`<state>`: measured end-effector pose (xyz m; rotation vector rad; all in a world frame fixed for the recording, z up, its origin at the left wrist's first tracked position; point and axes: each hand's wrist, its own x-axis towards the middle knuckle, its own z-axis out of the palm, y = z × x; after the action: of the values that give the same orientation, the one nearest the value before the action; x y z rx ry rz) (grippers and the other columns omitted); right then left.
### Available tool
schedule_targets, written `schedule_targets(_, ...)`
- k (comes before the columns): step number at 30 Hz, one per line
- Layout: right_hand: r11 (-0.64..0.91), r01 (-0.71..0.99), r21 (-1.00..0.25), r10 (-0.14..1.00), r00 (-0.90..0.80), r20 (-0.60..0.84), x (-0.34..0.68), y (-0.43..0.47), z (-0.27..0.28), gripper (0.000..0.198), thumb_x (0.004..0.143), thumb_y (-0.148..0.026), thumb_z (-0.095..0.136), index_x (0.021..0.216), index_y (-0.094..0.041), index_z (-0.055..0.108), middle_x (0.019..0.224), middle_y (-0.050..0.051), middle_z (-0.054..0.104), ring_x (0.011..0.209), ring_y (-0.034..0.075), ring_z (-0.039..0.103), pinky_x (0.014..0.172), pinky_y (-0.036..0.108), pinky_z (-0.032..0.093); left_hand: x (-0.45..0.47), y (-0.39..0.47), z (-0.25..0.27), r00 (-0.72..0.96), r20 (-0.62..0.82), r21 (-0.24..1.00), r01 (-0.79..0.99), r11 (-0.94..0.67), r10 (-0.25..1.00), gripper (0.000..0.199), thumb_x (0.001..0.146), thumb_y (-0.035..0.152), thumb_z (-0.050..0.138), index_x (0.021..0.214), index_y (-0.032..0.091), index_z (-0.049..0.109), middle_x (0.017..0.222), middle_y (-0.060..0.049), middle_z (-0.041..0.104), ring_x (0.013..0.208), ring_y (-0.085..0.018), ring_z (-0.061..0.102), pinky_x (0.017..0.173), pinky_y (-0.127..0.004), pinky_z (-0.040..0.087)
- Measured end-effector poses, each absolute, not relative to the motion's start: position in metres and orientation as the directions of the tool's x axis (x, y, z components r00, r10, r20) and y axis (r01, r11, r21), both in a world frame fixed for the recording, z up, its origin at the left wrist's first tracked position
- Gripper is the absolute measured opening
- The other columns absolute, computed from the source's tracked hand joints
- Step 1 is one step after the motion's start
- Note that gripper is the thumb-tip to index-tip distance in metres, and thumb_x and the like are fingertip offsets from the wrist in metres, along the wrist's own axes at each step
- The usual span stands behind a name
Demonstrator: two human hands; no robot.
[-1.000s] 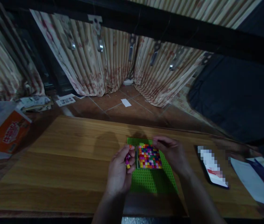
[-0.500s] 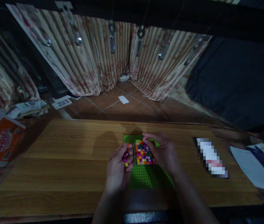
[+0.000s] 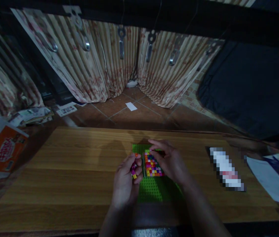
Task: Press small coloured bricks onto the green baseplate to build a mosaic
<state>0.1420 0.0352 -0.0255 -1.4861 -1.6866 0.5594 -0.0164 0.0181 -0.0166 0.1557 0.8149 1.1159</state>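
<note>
Several small coloured building bricks, purple, orange and yellow, are cupped in the fingers of my left hand, at the left edge of the green baseplate. On the baseplate stands a block of many coloured bricks, packed in rows. My right hand reaches over the top of this block with thumb and forefinger pinched at its upper row. A small pinkish brick seems to be between those fingertips; they cover most of it and part of the block's right side.
The baseplate lies on a wooden table. A blurred-out object lies to the right, with white paper beyond. At the left is an orange-labelled box. Curtains and a tiled floor are behind.
My right hand has moved slightly left, its pinched fingertips coming down to the block's upper row. My left hand keeps its bricks in the same place. The whole view has shifted a little.
</note>
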Motion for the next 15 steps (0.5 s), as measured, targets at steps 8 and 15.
schedule_targets(8, 0.232, 0.585, -0.777, 0.969, -0.070, 0.236, 0.146, 0.042, -0.019, 0.041, 0.082, -0.012, 0.059, 0.118, -0.031, 0.065, 0.089, -0.001, 0.069, 0.095, 0.017, 0.062, 0.087, 0.033, 0.047, -0.016, 0.018, -0.018, 0.189, -0.489, 0.513, -0.727, 0.456, 0.852, 0.025, 0.067, 0.028, 0.076, 0.076, 0.009, 0.064, 0.062, 0.002, 0.050, 0.043, -0.001, 0.035, 0.033, -0.012, 0.020)
schedule_targets(15, 0.248, 0.650, -0.718, 0.968, -0.135, 0.212, 0.145, 0.048, -0.013, 0.042, 0.081, -0.008, 0.058, 0.116, -0.029, 0.066, 0.090, 0.001, 0.071, 0.089, 0.018, 0.062, 0.084, 0.036, 0.047, -0.015, 0.019, -0.019, 0.184, -0.482, 0.537, -0.710, 0.455, 0.857, 0.025, 0.068, 0.030, 0.075, 0.077, 0.009, 0.063, 0.063, 0.002, 0.050, 0.044, -0.001, 0.035, 0.034, -0.012, 0.020)
